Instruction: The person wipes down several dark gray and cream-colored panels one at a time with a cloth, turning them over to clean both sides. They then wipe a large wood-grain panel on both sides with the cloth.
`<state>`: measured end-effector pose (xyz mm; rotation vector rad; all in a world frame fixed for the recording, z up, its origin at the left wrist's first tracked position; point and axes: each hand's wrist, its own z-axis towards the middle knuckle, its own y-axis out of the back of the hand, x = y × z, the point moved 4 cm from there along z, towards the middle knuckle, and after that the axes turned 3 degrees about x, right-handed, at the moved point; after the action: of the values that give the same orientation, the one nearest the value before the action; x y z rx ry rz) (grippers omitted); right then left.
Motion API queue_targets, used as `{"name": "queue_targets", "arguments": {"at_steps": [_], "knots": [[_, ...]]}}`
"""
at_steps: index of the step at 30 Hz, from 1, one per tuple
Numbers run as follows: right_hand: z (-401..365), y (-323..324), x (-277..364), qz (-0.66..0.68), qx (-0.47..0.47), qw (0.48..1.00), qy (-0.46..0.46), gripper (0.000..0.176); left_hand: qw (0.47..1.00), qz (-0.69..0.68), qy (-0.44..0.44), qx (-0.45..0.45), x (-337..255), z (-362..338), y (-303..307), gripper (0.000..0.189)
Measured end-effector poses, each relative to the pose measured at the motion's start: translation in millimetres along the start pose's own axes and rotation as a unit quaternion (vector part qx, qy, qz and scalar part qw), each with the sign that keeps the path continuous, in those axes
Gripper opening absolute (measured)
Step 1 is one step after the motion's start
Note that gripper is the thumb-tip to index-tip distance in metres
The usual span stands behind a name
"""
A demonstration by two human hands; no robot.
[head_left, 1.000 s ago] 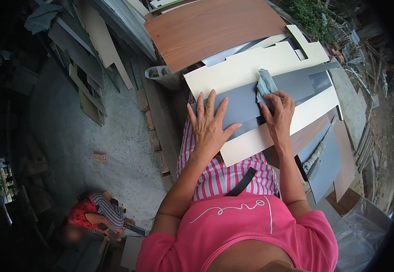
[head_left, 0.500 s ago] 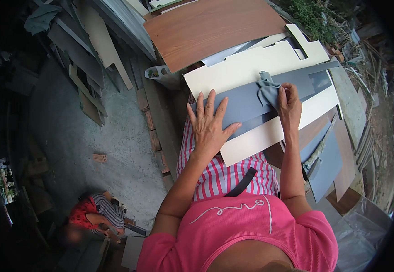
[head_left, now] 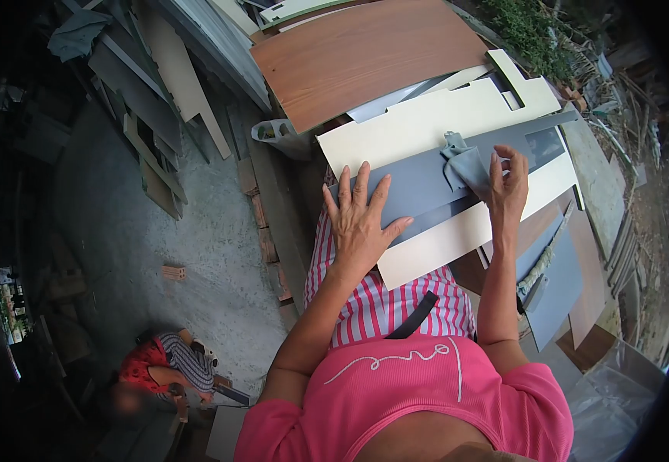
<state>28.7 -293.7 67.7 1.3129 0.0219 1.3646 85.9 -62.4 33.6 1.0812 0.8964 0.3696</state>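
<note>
Left hand (head_left: 361,223) lies flat and open on the grey panel (head_left: 419,189), right hand (head_left: 508,187) clutches a cloth (head_left: 464,163) past its middle, so wiping looks partway, with the right end left.

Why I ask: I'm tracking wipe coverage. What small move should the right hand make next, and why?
Probably slide the cloth along the grey board toward its far end: the right hand pinches it bunched partway along, board surface lies beyond it, and the left hand lies flat on the near end.
</note>
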Motion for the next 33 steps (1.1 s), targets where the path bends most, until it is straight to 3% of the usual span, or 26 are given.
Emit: {"name": "queue_targets", "arguments": {"at_steps": [2,6,7,11,13,14,16,18,21,25,28,33], "knots": [[-3.9,10.0,1.2,0.066,0.025,0.996,-0.063,0.016,1.000,-0.002,-0.001,0.004,-0.7,1.2,1.6,0.072],[-20.2,-3.7,29.0,0.007,0.099,0.995,0.019,0.021,1.000,0.018,0.000,0.002,-2.1,0.6,2.3,0.071],[-23.2,-16.1,22.7,-0.101,0.061,0.984,0.137,0.022,1.000,0.024,0.000,-0.003,-2.2,0.5,2.6,0.071],[-10.1,-30.2,21.7,-0.038,0.136,0.985,0.095,0.021,0.999,0.038,-0.004,-0.013,1.0,-3.3,1.2,0.068],[-15.9,-31.8,43.6,0.007,0.170,0.982,0.085,0.020,0.972,-0.198,0.020,-0.122,8.3,-3.8,11.5,0.065],[-22.7,-37.0,56.7,0.051,0.207,0.974,0.073,0.018,0.972,-0.199,0.018,-0.123,10.2,-2.9,12.9,0.065],[-46.9,-50.8,90.6,0.090,0.243,0.958,0.127,0.017,0.922,-0.335,0.042,-0.191,20.4,-7.1,19.5,0.066],[-75.9,-72.8,114.6,0.116,0.279,0.934,0.194,0.018,0.920,-0.339,0.046,-0.194,29.1,-9.3,13.8,0.066],[-88.7,-92.0,116.6,0.124,0.258,0.925,0.250,0.020,0.921,-0.333,0.054,-0.196,39.4,-10.1,7.1,0.068],[-59.1,-74.3,88.5,0.088,0.229,0.939,0.240,0.019,0.939,-0.300,0.070,-0.151,33.9,-10.2,1.6,0.068],[-26.0,-52.3,45.1,0.024,0.171,0.966,0.194,0.019,0.962,-0.220,0.054,-0.156,26.8,-7.8,0.0,0.064],[34.8,-16.0,-36.5,-0.074,0.086,0.991,0.074,0.018,0.963,-0.215,0.060,-0.150,28.1,-7.3,-2.2,0.067]]}}
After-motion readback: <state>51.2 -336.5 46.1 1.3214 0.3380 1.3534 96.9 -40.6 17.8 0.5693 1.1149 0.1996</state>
